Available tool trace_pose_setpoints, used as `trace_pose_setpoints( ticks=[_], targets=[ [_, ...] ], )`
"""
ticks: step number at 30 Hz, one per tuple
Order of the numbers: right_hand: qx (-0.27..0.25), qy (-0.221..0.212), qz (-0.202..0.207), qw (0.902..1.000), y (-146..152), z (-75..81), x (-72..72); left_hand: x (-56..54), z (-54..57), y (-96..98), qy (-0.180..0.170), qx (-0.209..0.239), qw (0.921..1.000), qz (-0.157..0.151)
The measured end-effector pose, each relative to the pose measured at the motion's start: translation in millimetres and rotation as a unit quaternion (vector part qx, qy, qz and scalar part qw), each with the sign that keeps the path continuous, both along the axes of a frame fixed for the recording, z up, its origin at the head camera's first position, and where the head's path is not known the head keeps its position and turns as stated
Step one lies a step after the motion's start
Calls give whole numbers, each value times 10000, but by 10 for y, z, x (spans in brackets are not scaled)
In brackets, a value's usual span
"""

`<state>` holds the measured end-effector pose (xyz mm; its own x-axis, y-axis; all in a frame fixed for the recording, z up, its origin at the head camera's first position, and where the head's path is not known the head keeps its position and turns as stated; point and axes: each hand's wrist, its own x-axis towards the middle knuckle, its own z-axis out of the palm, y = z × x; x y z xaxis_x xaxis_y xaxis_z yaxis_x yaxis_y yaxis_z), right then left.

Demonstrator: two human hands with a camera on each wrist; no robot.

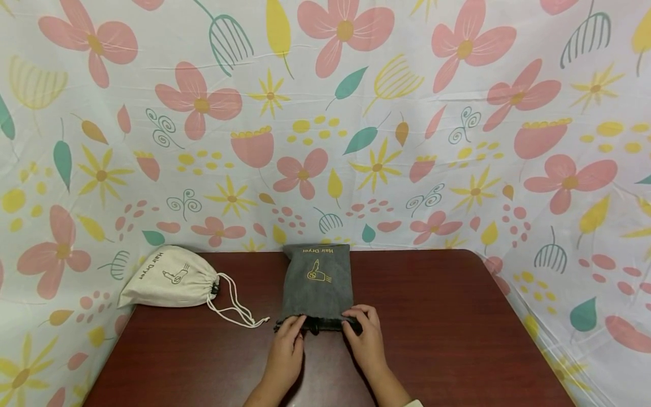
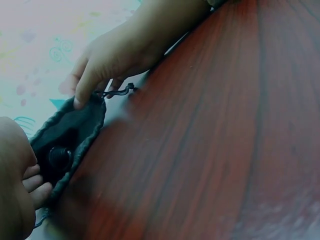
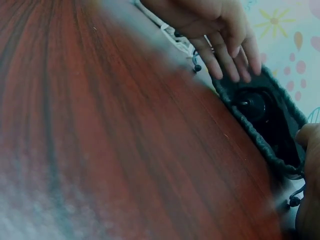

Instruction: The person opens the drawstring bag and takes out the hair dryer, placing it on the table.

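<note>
A grey drawstring bag (image 1: pixel 320 297) with yellow "Hair Dryer" lettering lies on the table, its mouth toward me and held wide. My right hand (image 1: pixel 367 342) pinches the right corner of the mouth, thumb inside the rim in the left wrist view. At the left corner, my left hand (image 1: pixel 285 356) has its fingers (image 3: pixel 227 62) extended into the opening, as the right wrist view shows. Inside the bag sits a black round-ended thing (image 3: pixel 251 106); the rest of it is hidden by the cloth. Dark drawstring ends (image 2: pixel 120 91) hang out at the mouth's corners.
A cream drawstring bag (image 1: pixel 168 280) with the same lettering lies at the table's back left, its white cords (image 1: pixel 236 305) trailing right. The dark red wooden table (image 1: pixel 447 333) meets a flower-printed cloth (image 1: pixel 376 130) at the back and sides.
</note>
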<state>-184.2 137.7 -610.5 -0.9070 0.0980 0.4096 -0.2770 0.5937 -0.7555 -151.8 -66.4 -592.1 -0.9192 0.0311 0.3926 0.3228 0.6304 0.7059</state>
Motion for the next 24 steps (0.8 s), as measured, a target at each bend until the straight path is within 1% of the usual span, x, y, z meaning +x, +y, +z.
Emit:
trace_pose_setpoints(
  ticks=[2, 9, 14, 16, 20, 22, 24],
  targets=[
    [-9, 68, -1, 10000, -2, 4, 1, 3, -4, 17, 97, -93, 9999, -9],
    [26, 286, 6, 9996, -16, 21, 17, -15, -12, 60, 34, -220, 9997, -134],
    [24, 519, 17, 9986, -28, 30, 16, -62, -12, 84, 60, -460, 9989, -77],
    [20, 643, 42, 9979, -35, 32, 15, -85, -2, 98, -23, -515, 9987, -33],
    [53, 900, 109, 9959, -40, 24, 18, -144, 24, 131, -367, -497, 9981, 69],
    [94, 945, 158, 9954, -40, 27, 29, -172, 35, 147, -440, -477, 9978, 147],
    [116, 932, 201, 9954, -43, 32, 39, -193, 33, 161, -410, -506, 9976, 251]
  ],
)
